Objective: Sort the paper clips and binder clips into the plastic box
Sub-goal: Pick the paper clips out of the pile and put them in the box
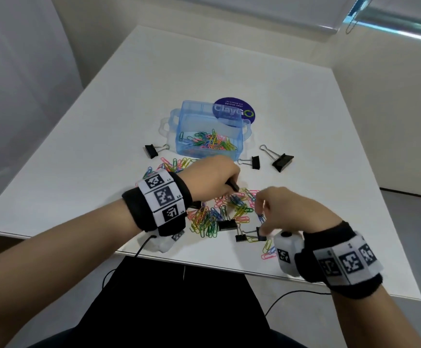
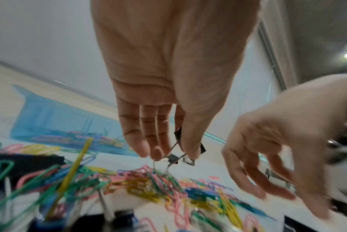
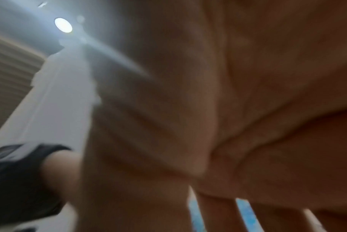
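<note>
A translucent blue plastic box (image 1: 187, 121) stands open mid-table with coloured paper clips (image 1: 212, 143) inside; it also shows in the left wrist view (image 2: 49, 119). A loose pile of coloured paper clips (image 1: 212, 219) (image 2: 148, 185) lies in front of it. My left hand (image 1: 229, 182) (image 2: 172, 153) hovers over the pile and pinches small black binder clips (image 2: 173, 158) by their wire handles. My right hand (image 1: 263, 209) (image 2: 254, 180) hangs over the pile's right side with fingers loosely curved; a blue clip (image 1: 261, 218) lies just under them. The right wrist view is a blurred palm.
Black binder clips lie left of the box (image 1: 151, 150), at its right (image 1: 254, 162) (image 1: 282, 162), and in the pile (image 1: 227, 224) (image 1: 241, 237). A round dark-blue sticker (image 1: 244, 106) sits behind the box. The table's front edge (image 1: 204, 263) is close to the pile.
</note>
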`<state>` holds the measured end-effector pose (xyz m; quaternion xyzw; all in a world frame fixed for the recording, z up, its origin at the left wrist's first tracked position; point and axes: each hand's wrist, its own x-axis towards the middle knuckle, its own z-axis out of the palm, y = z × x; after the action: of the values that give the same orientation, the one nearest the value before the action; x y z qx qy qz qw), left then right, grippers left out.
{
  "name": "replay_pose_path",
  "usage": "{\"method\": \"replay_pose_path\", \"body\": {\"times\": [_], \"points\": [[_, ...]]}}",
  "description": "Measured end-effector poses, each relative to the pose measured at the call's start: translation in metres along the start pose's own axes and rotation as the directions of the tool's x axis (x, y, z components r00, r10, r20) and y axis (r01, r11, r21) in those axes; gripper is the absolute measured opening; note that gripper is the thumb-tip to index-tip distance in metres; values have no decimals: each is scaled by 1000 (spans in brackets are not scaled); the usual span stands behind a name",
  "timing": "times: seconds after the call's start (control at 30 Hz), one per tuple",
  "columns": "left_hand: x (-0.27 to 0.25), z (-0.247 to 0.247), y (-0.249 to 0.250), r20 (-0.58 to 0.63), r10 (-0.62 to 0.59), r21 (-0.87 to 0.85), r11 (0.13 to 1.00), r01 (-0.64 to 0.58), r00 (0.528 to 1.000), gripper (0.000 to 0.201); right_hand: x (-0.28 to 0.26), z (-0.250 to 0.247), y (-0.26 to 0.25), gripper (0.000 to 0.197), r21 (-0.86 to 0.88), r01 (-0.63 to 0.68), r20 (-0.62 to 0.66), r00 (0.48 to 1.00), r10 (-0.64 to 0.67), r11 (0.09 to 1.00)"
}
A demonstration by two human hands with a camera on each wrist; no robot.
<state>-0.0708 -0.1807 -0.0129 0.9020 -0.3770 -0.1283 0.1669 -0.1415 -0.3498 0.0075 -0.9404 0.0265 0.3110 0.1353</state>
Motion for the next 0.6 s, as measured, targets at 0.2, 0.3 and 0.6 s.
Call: {"method": "replay_pose_path", "body": {"times": [0.2,0.3,0.6], "points": [[1,-15,-10,-143,-105,-215,974,73,984,12,4,19,-15,23,-112,41,-37,998,-45,993],[-2,-17,-15,-142,-126,-261,961,85,982,14,12,15,-17,14,-57,71,-91,993,-75,996],[-7,-16,-20,4,-194,-538,826,166,981,8,20,-6,-2,10,325,177,-227,968,-106,929]]}}
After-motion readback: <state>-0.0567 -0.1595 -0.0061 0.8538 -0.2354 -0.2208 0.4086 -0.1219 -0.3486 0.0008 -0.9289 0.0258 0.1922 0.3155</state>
